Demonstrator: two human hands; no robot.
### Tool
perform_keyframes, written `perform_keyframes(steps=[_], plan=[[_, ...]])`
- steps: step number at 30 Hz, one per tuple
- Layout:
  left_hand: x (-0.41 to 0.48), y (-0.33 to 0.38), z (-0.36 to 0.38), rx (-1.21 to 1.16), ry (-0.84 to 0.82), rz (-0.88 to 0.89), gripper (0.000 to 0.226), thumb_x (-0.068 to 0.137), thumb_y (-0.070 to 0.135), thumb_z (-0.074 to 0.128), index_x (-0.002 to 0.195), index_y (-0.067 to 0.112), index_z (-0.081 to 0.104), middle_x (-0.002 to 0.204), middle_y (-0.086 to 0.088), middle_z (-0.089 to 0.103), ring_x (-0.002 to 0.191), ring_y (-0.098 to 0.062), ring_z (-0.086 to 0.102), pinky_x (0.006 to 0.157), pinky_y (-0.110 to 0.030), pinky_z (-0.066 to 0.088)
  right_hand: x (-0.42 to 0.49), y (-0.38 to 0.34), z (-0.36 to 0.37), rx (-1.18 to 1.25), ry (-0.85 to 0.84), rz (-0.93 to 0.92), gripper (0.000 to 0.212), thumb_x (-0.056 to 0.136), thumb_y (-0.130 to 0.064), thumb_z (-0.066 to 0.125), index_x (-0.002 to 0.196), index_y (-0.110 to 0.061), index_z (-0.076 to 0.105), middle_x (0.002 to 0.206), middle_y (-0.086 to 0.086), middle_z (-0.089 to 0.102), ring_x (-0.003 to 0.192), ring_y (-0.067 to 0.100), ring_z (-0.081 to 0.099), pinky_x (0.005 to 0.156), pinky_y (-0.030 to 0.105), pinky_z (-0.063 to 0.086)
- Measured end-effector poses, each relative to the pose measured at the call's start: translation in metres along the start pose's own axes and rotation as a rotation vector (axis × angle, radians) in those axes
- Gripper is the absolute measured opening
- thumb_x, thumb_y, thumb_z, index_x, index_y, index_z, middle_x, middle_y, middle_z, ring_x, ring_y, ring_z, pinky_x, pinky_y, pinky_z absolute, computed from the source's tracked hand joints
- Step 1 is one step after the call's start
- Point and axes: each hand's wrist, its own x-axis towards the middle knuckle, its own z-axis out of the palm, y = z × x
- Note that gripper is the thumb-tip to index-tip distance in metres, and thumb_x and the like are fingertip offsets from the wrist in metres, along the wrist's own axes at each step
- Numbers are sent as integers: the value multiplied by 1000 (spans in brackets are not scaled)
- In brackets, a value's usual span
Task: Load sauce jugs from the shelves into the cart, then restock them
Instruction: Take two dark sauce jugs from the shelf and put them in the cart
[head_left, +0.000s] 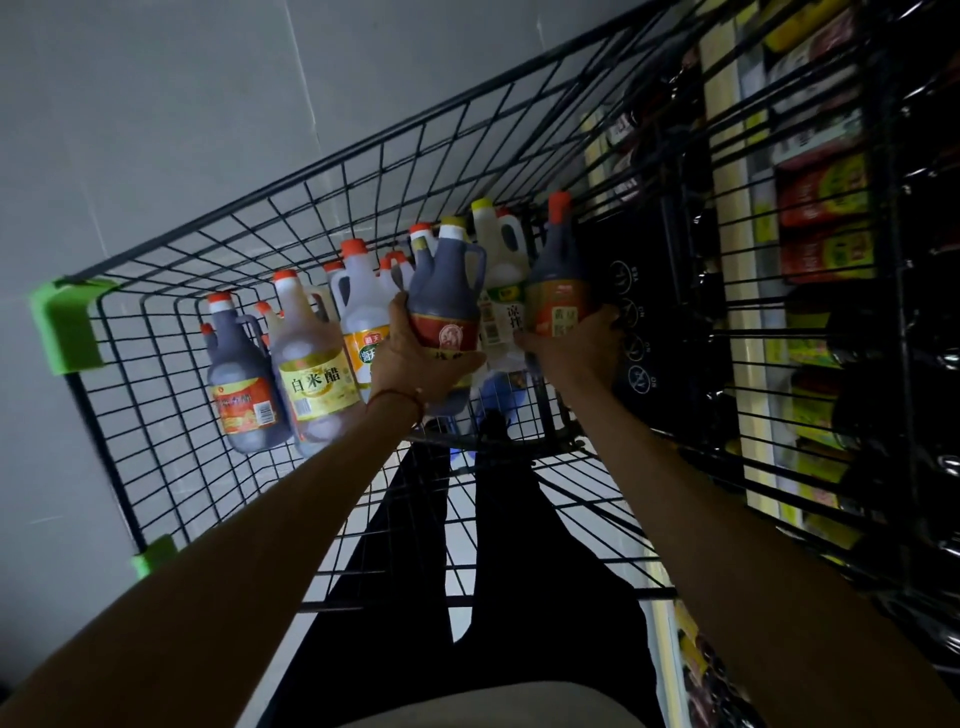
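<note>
2 jugs are held, 1 in each hand. The left hand (415, 358) wraps round the bottom half of a dark jug w/ a yellow cap (447, 306) and a red label. The right hand (576, 348) wraps round the bottom of a dark jug w/ an orange cap (558, 280) and an orange label. Both held jugs are inside the black wire cart (311, 169), at the end next to the shelves, caps pointing away from the person.

4 more jugs show well in the cart: a dark jug w/ an orange label (244, 384), a clear jug w/ a yellow label (311, 374), a clear jug w/ an orange cap (363, 306), and a pale jug w/ a yellow cap (501, 280) between the 2 held ones. More orange caps peek out behind; can't count them all.

Both arms are bare and reach straight out over the near side of the cart. A red string (395, 400) is tied on the left wrist.

The cart has 2 green corner bits (67, 327). Shelves (826, 208) w/ red and yellow packs stand behind the cart's right side, seen thru the wires. Gray floor (130, 130) is on the left. The person's dark pants (519, 571) show under the wire.
</note>
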Motion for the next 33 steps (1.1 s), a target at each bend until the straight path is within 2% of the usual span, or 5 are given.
perform_keyframes(steps=[7,12,22,29,33], plan=[[-1,-1,-3,114,-19,-91,89,65,46,90,135,15,47,123,-7,62,109,-21,59,82,-29,46,3,2,-20,115,-197,57,93,67,-16,96,138,-6,38,114,5,55,87,21,59,52,23,41],[-25,-2,-13,101,37,-76,85,63,47,90,131,13,51,116,-4,64,93,-16,56,77,-29,48,-22,18,-24,258,-229,41,101,58,-18,101,140,-10,43,124,6,61,95,22,62,79,35,52],[-77,3,-62,166,-61,193,90,53,66,85,124,19,55,104,3,64,93,-20,61,84,-37,55,-117,47,-30,459,-40,-98,120,16,-56,95,123,-17,55,106,2,71,92,23,73,81,45,62],[-125,14,-87,87,-131,482,87,50,67,84,117,19,59,104,-1,71,92,-24,66,78,-33,50,-211,69,-59,572,195,-151,81,56,-19,98,122,-11,52,99,5,67,81,24,68,66,30,54],[-155,28,-88,53,-206,605,81,54,65,86,120,27,59,103,6,72,90,-20,68,81,-39,55,-261,97,-72,684,333,-153,83,55,-22,99,120,-12,48,97,3,66,77,19,67,60,27,52]])
